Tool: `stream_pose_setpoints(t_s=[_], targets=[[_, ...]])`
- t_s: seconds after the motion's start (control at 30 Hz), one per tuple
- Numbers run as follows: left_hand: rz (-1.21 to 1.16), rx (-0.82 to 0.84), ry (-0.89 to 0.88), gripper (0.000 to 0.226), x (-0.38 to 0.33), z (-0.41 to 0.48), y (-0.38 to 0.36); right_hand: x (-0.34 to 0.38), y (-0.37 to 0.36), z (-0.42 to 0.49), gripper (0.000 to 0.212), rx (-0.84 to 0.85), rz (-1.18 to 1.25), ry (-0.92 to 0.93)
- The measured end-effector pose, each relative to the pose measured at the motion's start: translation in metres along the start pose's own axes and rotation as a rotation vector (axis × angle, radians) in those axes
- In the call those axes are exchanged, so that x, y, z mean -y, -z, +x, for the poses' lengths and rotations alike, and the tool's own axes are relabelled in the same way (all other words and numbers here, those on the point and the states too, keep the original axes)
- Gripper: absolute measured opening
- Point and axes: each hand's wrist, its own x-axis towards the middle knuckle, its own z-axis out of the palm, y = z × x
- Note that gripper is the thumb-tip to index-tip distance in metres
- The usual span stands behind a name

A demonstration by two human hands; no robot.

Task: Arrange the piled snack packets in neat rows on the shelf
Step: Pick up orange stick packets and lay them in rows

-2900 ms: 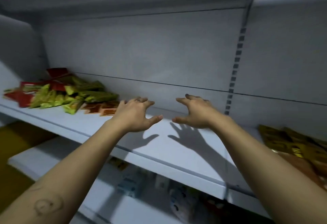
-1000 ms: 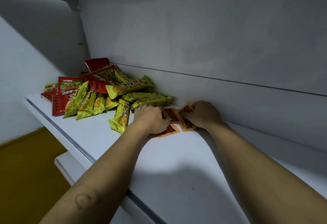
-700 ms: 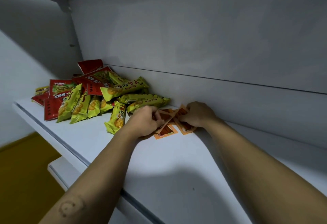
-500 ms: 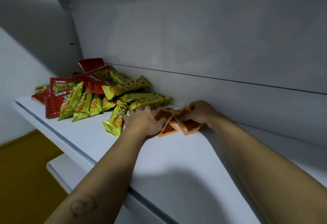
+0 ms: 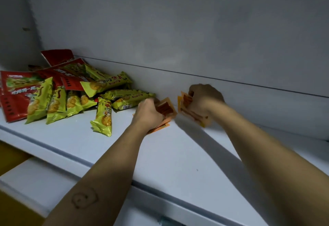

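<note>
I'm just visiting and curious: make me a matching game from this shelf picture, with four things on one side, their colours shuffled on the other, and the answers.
Things
1. packets gripped in the left hand and the right hand
2. slim packets at the front of the pile
3. big flat packets at the pile's left
4. shelf

Colours
a. pale white-grey
b. red
c. orange
d. green

Pairs: 1-c, 2-d, 3-b, 4-a.
</note>
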Motion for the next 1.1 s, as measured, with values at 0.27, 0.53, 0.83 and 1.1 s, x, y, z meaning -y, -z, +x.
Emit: stream_pose_setpoints(t_s=[0.27,0.53,0.83,1.1], targets=[[0.302,0.024,-0.024,0.045,0.005,0.001,0.0,-0.025,-0.01,-0.016,0.011,-0.013,0.787,-0.253],[0.405,0.164,-0.004,0.063,0.009,-0.002,0.002,-0.026,-0.048,-0.026,0.031,0.106,0.508,-0.199],[0.074,0.152,-0.062,0.049,-0.003,-0.007,-0.001,-0.007,-0.036,-0.037,0.093,0.334,0.324,-0.211],[-0.377,0.067,-0.123,0.061,-0.009,-0.011,-0.008,-0.019,-0.027,-0.036,0.037,0.437,0.718,-0.322]])
